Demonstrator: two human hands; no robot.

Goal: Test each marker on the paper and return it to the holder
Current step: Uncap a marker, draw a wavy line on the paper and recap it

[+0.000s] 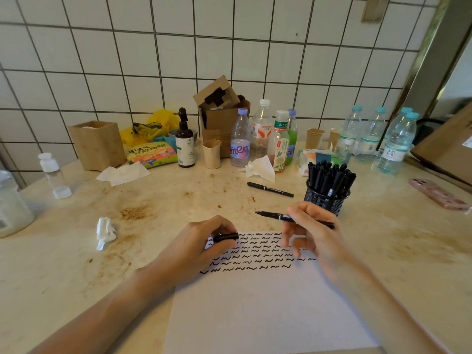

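Right hand fingers clamp one marker; left hand fingers pinch one cap; one marker on table.

Along the tiled wall at the top of my view, a brown paper bag stands at the left, with a yellow plastic bag and a colourful snack packet just right of it. A dark pump bottle and a beige cup stand at upper centre, before an open cardboard box. Right of them I see a cluster of drink bottles, then paper cups and four blue-capped water bottles. A crumpled tissue lies at left centre on my stained counter, and a pink phone lies at the right edge.
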